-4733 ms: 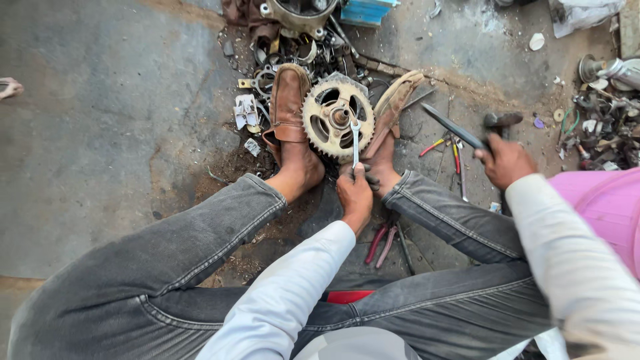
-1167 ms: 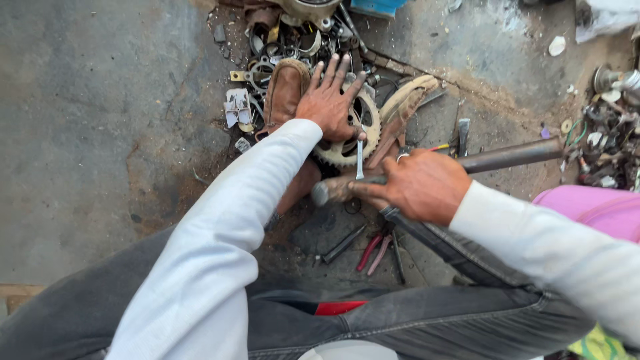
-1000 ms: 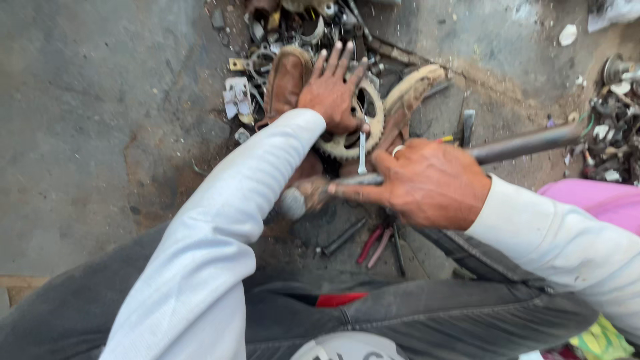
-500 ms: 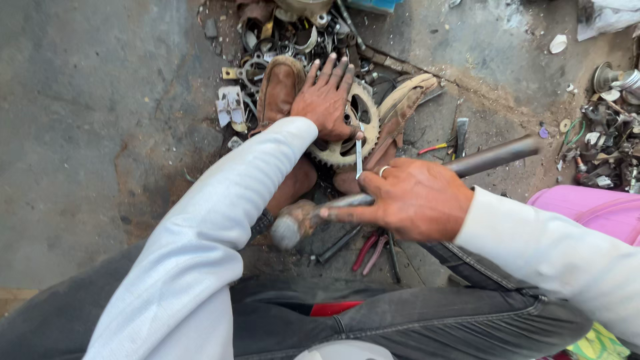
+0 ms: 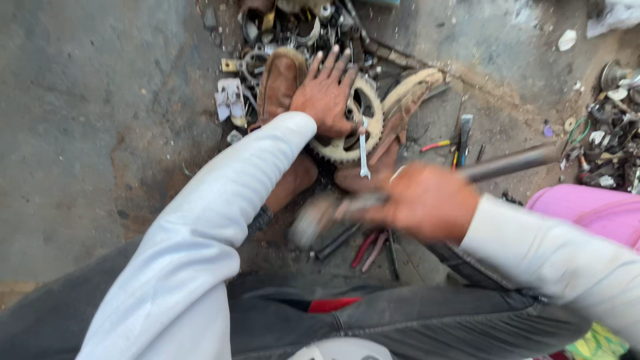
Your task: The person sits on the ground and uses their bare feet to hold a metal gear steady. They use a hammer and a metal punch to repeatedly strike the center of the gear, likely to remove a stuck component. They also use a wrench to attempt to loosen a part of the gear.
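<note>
My left hand (image 5: 327, 93) lies flat with fingers spread on a toothed metal sprocket (image 5: 370, 133) that sits on the ground between my two sandalled feet. A small spanner (image 5: 363, 152) stands upright at the sprocket's near edge. My right hand (image 5: 423, 203), blurred by motion, grips a long metal hammer (image 5: 513, 162) around its shaft. The hammer's head (image 5: 308, 221) is a blur to the left of that hand, near my left ankle.
Red-handled pliers and other hand tools (image 5: 367, 247) lie on the ground between my legs. A heap of metal parts and rings (image 5: 280, 27) sits beyond my feet. More scrap parts (image 5: 610, 147) pile up at the right edge. Screwdrivers (image 5: 460, 137) lie right of the sprocket.
My left hand went from holding the spanner to pressing flat on the sprocket. My right hand took up the hammer and is swinging it, its head now lower and blurred.
</note>
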